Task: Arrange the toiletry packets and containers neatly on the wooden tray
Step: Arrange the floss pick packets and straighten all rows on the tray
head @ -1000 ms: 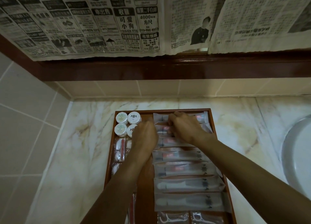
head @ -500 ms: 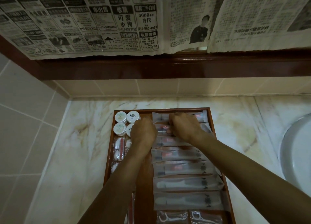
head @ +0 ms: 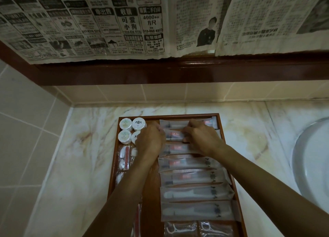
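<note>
A wooden tray lies on the marble counter. Several long translucent packets fill its right column, one below another. My left hand and my right hand both pinch the second packet from the top, one at each end. Several round white containers stand at the tray's far left corner. Small packets with red and white contents lie below them. Floss-pick packets sit at the near end.
A white basin curves in at the right. Tiled walls close the left and back. A dark wooden ledge runs above, with newspaper sheets hanging over it.
Both hands stay on the upper packets, shifting slightly toward the far end of the tray. The packet between them has been nudged only a little.
</note>
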